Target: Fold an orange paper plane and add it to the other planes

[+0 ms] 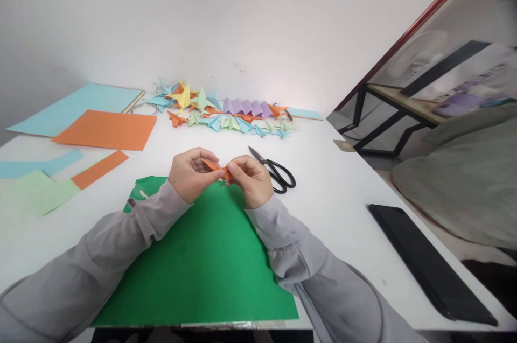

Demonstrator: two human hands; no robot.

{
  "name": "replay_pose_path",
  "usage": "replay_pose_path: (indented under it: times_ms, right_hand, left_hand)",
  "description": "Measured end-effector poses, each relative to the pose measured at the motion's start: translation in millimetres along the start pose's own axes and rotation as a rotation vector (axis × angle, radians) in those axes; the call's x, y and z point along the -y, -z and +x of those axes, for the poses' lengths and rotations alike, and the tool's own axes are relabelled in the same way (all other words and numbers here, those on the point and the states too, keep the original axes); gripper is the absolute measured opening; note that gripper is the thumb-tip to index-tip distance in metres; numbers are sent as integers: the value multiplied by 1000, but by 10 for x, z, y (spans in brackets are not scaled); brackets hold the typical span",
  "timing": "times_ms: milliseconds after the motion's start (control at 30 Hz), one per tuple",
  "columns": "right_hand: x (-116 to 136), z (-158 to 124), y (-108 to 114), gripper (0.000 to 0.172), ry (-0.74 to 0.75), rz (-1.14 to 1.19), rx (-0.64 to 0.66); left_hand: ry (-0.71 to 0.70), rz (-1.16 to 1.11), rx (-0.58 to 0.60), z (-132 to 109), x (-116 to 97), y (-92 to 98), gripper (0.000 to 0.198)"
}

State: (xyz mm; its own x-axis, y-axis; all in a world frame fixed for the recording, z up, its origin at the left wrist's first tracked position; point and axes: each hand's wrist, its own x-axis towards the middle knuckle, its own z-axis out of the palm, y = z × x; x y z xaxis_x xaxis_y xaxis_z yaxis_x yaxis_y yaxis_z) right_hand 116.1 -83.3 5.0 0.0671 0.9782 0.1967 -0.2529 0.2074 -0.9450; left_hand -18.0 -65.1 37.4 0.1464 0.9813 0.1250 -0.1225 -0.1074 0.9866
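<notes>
Between both hands is a small folded piece of orange paper (210, 165), held above the far edge of a green sheet (202, 257). My left hand (191, 175) pinches its left part between thumb and fingers. On the other side, my right hand (252, 179) grips the right end with thumb and forefinger. The fingers cover much of the paper, so its exact shape is hard to make out. Scissors (272, 168) with black handles lie just beyond my right hand, blades pointing away to the left.
Several folded paper figures (204, 100) line the wall, with a purple pleated strip (247, 107) among them. Blue sheets (72, 109), an orange sheet (107, 129) and cut strips (99, 169) lie at left. A black flat object (430, 262) rests near the table's right edge.
</notes>
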Motion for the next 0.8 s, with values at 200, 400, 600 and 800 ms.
replay_pose_path:
  times_ms: [200, 400, 600, 800]
  right_hand:
    - [4, 7, 4, 27, 5, -15, 17]
    - [39, -2, 29, 28, -68, -128, 101]
    - [94, 0, 39, 26, -87, -164, 106]
    - [141, 30, 54, 27, -29, -166, 24]
  left_hand:
    - [16, 14, -6, 11, -6, 6, 37]
    - [73, 0, 67, 62, 10, 72, 34]
    - [97, -63, 173, 98, 61, 130, 31]
    - [6, 1, 255, 61, 13, 162, 33]
